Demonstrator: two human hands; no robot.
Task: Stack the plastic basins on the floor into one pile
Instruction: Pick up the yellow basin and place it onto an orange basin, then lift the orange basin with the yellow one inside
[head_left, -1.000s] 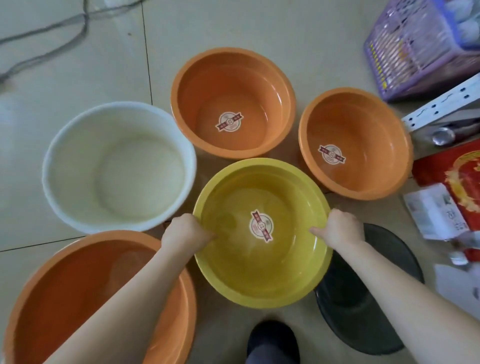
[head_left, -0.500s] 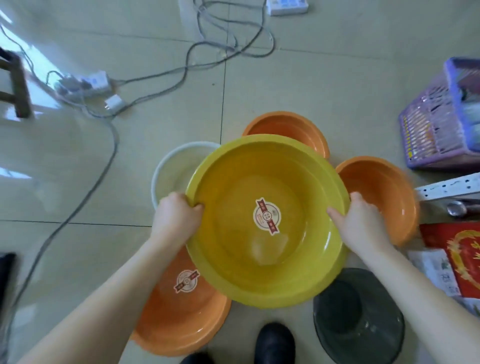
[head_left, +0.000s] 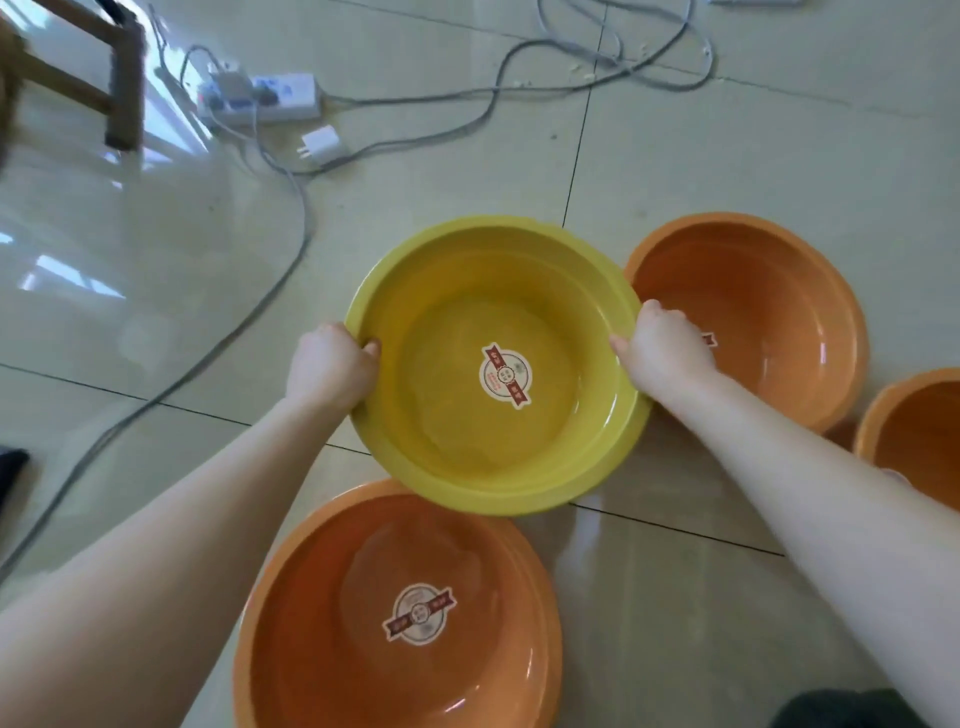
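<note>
now both hands grip the empty yellow basin (head_left: 496, 364) above orange basins.

My yellow basin (head_left: 498, 364) hides whatever's under it; the small orange basin (head_left: 914, 436) gets cut off at the right edge.

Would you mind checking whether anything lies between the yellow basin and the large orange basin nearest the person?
Nothing visible does. Both hands hold the yellow basin by its rim, and the large orange basin holds only its sticker.
</note>
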